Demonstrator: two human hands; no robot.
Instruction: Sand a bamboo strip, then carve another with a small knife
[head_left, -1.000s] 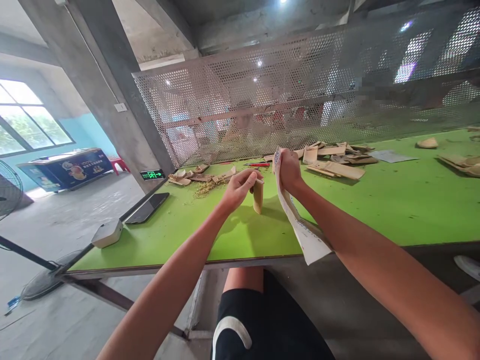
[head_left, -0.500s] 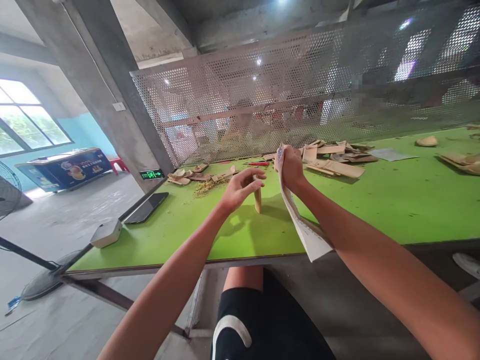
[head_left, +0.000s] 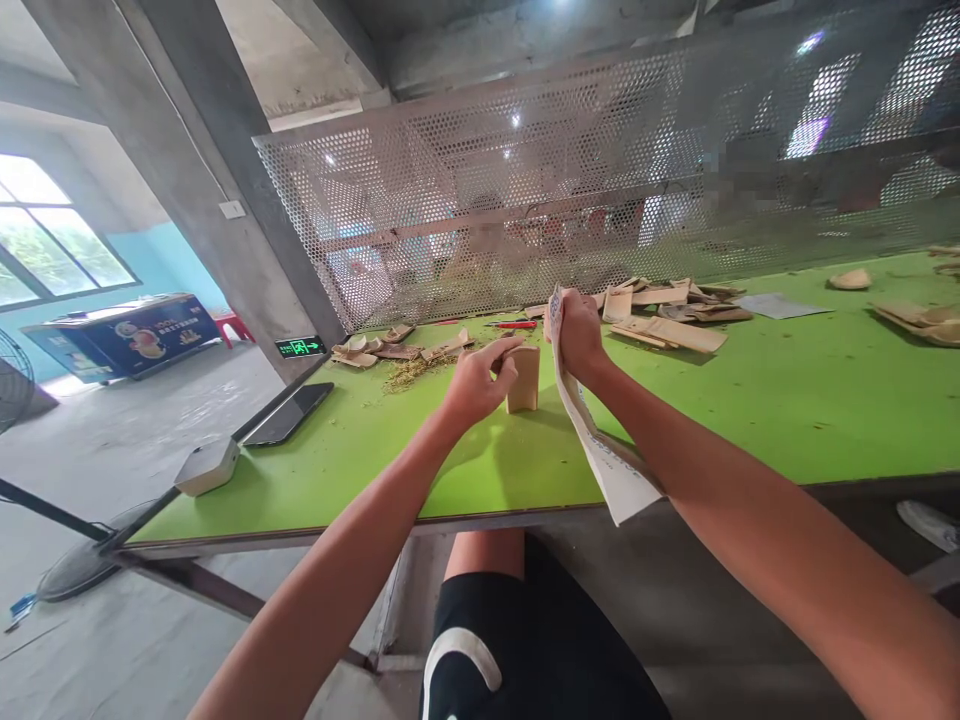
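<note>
My left hand (head_left: 484, 383) pinches the upper left edge of a curved bamboo piece (head_left: 523, 380), which stands upright with its lower end at the green tabletop. Beside it, on the right, my right hand (head_left: 580, 330) is closed around a folded sheet of sandpaper (head_left: 611, 472) with blue print on its pale back. The loose end of the sheet hangs down along my right wrist toward the table's front edge. A small gap separates the bamboo piece from the sheet.
Several bamboo pieces (head_left: 671, 335) lie behind my right hand, near a paper sheet (head_left: 784, 306). More scraps and shavings (head_left: 411, 372) lie left, by a red tool (head_left: 516, 324). A dark tablet (head_left: 290, 414) and a white box (head_left: 208, 466) line the left edge. Perforated metal panel (head_left: 450, 210) stands behind.
The bamboo piece has turned from nearly edge-on to showing its broad face. My left fingers have closed in on its top edge. My right hand stays almost where it was with the sandpaper.
</note>
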